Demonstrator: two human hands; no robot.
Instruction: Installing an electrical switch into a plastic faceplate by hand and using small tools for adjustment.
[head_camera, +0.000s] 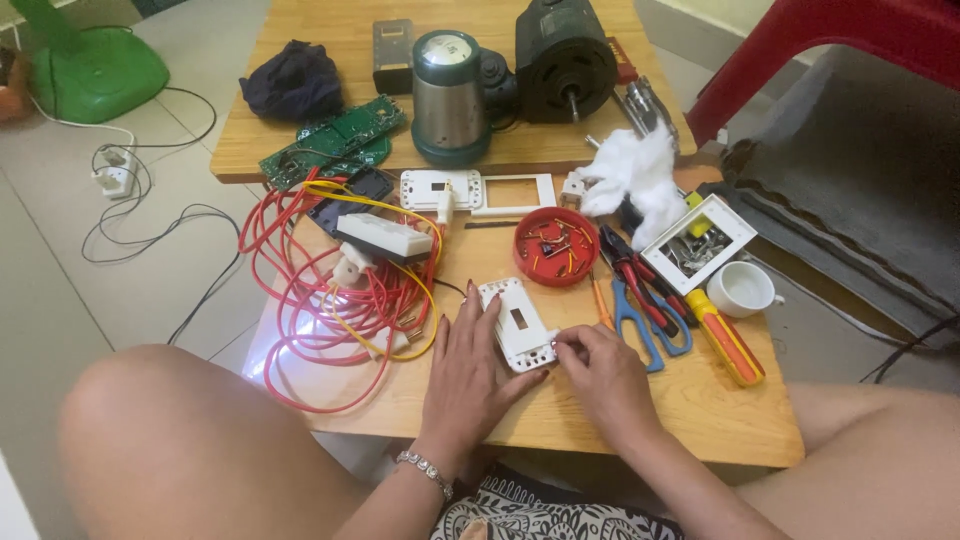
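The left hand (468, 372) is lying spread, steadying the white switch plate (518, 325) on the bench (700, 410). The right hand (598, 368), fingertips pinching, is working its lower corner; next calls for fine fingertip pressure. Red cable coil (330, 290) is lying beyond.

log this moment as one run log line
left hand: steadies white switch plate | right hand: fingertips at plate's lower corner | beside: red wire, scissors
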